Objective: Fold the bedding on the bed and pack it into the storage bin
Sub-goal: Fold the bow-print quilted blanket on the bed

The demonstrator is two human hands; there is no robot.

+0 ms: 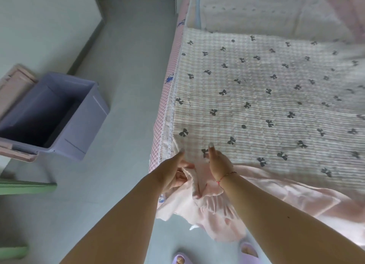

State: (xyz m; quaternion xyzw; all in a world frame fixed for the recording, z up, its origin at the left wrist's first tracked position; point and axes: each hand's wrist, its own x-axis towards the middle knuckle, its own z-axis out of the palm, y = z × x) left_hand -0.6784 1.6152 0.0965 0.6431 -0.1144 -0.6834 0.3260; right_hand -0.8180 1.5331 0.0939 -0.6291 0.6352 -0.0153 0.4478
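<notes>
Fingers of both hands pinch the quilt's near corner at the bed edge
Left hand (173,172) and right hand (218,162) grip the bow-print quilt (266,97), spread across the bed (166,109); the purple storage bin (53,115) stands open on the floor, well apart

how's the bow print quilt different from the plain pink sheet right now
The bow-print quilt lies spread flat across the bed; the plain pink sheet is bunched and hangs over the bed's near edge. The quilt is ribbed with dark bows; the sheet is smooth and unpatterned. The left hand and right hand gather the sheet's fabric, at the quilt's near corner. Both are pale bedding, and neither is in the purple bin.
</notes>
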